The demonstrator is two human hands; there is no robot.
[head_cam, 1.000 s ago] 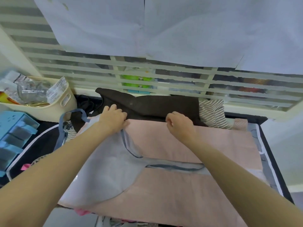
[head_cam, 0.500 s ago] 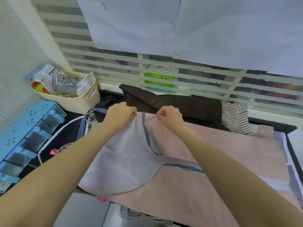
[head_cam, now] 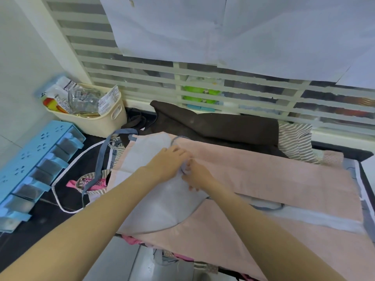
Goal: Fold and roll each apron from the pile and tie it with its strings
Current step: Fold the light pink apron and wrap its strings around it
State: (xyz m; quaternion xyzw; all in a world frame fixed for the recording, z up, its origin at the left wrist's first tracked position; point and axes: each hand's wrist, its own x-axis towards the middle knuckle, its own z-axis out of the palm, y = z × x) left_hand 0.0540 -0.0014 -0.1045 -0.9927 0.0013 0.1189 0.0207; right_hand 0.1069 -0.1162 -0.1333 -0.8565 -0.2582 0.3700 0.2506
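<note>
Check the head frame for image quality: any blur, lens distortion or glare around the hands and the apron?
Head view: even, soft light and no glare; wide-angle bending bows the slatted screen; left hand and right hand are slightly smeared where they meet on the grey string over the pink apron.

Dark table (head_cam: 46, 218), pink apron (head_cam: 263, 175), cream basket (head_cam: 97, 124), blue organizer (head_cam: 30, 163)

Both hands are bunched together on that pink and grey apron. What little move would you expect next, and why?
Probably drawing the blue-grey strap clear of the grey bib. The left hand and right hand meet right at it, fingers curled on the strap, and it loops across the pink apron, which lies flat but is not yet rolled.
</note>
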